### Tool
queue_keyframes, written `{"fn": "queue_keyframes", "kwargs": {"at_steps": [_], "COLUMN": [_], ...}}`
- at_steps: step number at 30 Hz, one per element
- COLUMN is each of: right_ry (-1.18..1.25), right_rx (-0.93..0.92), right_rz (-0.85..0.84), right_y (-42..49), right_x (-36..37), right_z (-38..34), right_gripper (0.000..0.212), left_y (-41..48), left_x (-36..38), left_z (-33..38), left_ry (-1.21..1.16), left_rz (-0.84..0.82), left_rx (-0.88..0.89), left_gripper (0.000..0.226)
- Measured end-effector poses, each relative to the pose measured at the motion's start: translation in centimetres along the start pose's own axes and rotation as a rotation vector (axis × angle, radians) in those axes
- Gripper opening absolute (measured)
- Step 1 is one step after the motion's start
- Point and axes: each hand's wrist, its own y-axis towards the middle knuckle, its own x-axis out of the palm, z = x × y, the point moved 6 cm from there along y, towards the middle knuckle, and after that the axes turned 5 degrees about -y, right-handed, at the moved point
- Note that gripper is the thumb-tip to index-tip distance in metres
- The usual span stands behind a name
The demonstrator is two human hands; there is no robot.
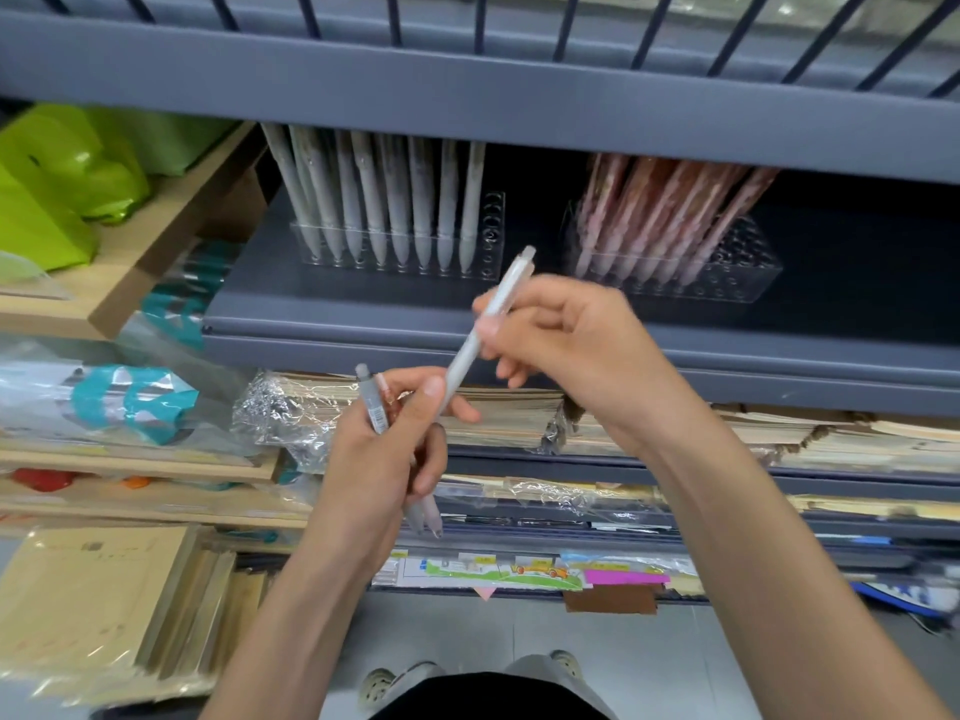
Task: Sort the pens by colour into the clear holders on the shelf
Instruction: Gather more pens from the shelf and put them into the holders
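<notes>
Both bare forearms (pixel 291 589) reach up and inward. The left hand (pixel 387 454) curls round a small bunch of pens (pixel 427 514), thumb raised against a white pen (pixel 491 314) that the right hand (pixel 566 345), just above, pinches.

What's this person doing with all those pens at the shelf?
A person is sorting pens by colour. The left hand grips a small bunch of pens, greyish-white and pink, while the right hand pinches one white pen whose lower end is at the left thumb. On the grey shelf ahead, the left holder carries white pens and the right holder pink pens.
</notes>
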Motion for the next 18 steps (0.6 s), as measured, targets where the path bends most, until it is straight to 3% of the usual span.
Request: {"fn": "queue_keyframes", "kwargs": {"at_steps": [2, 4, 9, 14, 16, 18], "right_ry": [-0.081, -0.068, -0.108, -0.342, -0.419, -0.470], "right_rx": [0.027, 0.004, -0.188, -0.317, -0.333, -0.275], "right_rz": [-0.058, 0.019, 0.473, 0.715, 0.774, 0.792], "right_y": [0.0, 0.6, 2.3, 3.8, 4.6, 5.7], "right_x": [0.5, -0.1, -2.9, -2.2, -1.9, -1.9], "right_z": [0.7, 0.5, -1.3, -2.1, -2.2, -1.9], "right_gripper": [0.008, 0.007, 0.009, 0.014, 0.012, 0.016], "left_y": [0.2, 0.4, 0.6, 1.0, 1.1, 1.1], "left_x": [0.4, 0.6, -0.5, -1.5, -2.1, -2.6], "left_z": [-0.1, -0.2, -0.3, -0.5, -0.6, -0.6], "left_ry": [-0.022, -0.113, -0.382, -0.301, -0.250, -0.239], "left_rz": [0.006, 0.036, 0.105, 0.157, 0.170, 0.173], "left_rx": [-0.007, -0.043, -0.109, -0.143, -0.169, -0.174], "left_gripper": [0.032, 0.027, 0.010, 0.010, 0.021, 0.009]}}
